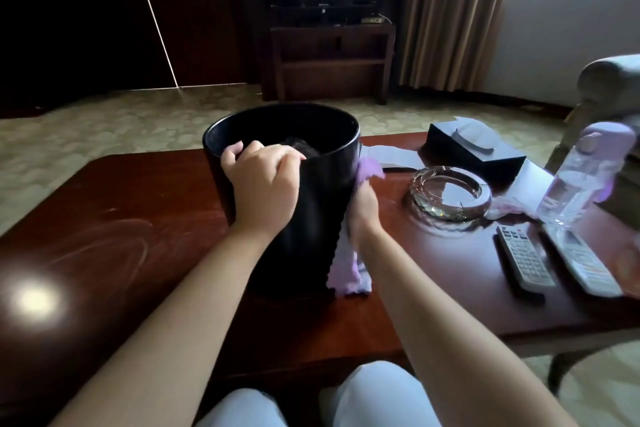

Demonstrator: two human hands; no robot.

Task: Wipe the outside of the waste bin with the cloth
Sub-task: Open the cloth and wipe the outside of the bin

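Note:
A black round waste bin [322, 211] stands upright on the dark wooden table [114, 218], with something dark inside it. My left hand [261, 184] grips the bin's near rim, fingers curled over the edge. My right hand [363, 208] holds a lilac cloth [349, 270] against the bin's right outer wall. One end of the cloth sticks up above the hand and the other end hangs down to the tabletop.
Right of the bin lie a glass ashtray [450, 194], a black tissue box [476, 149], a clear bottle with a lilac cap [578, 184] and two remote controls [524, 260]. An armchair [609, 87] stands at the far right. My knees are below the table's near edge.

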